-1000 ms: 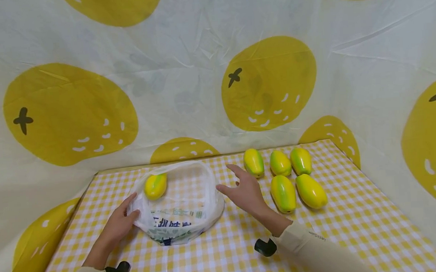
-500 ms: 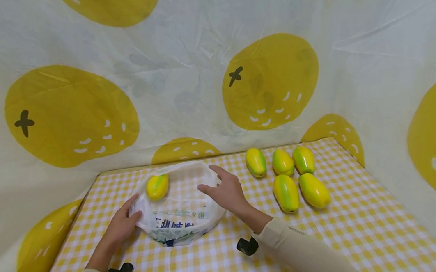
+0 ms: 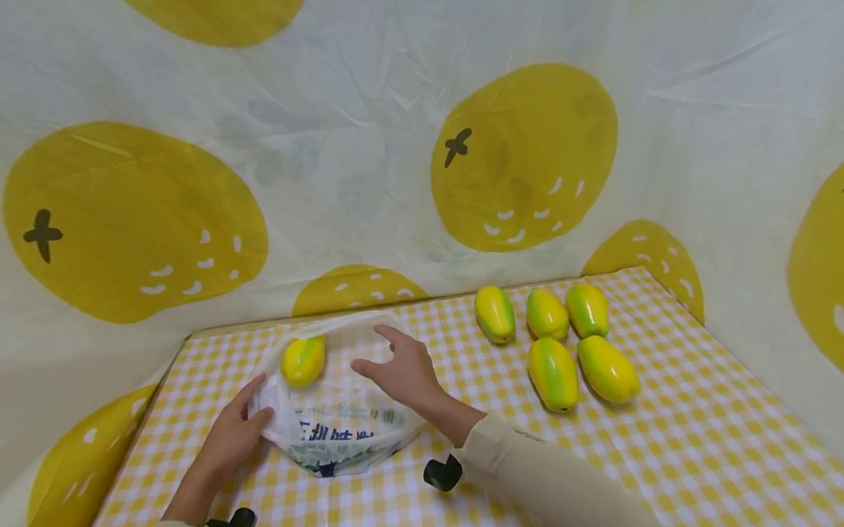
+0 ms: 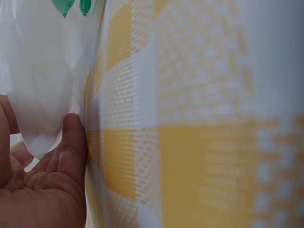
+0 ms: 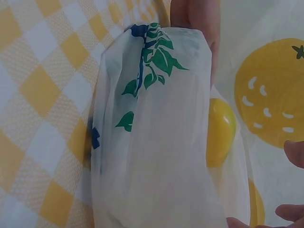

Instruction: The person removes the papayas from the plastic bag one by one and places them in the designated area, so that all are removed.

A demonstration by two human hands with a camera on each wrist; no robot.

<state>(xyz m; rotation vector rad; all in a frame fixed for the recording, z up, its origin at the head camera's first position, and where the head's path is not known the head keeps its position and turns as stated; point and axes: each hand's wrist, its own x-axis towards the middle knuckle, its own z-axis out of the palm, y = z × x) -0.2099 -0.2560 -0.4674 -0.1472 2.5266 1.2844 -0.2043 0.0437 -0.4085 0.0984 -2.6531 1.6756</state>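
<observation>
A white, see-through plastic bag point(image 3: 354, 414), printed with dark blue characters and green leaves, lies with its mouth spread wide. One yellow-green papaya point(image 3: 303, 361) rests inside it at the far left. My left hand point(image 3: 230, 433) grips the bag's left side, thumb and fingers on either side of the film; the left wrist view shows the plastic point(image 4: 40, 85) hanging down between them. Over the right part of the mouth reaches my right hand point(image 3: 402, 372), holding nothing, thumb and index finger spread apart and pointing toward the papaya. In the right wrist view its fingertips point(image 5: 297, 153) show at the right edge.
Several more papayas point(image 3: 553, 374) sit grouped on the right half of the table, which has a yellow-and-white checked cloth point(image 3: 695, 416). Behind the table's back edge hangs a white curtain point(image 3: 346, 180) with large yellow fruit prints.
My right hand has moved left, from beside the bag's right rim to over its mouth. The left hand keeps its grip, and the papayas stay where they were.
</observation>
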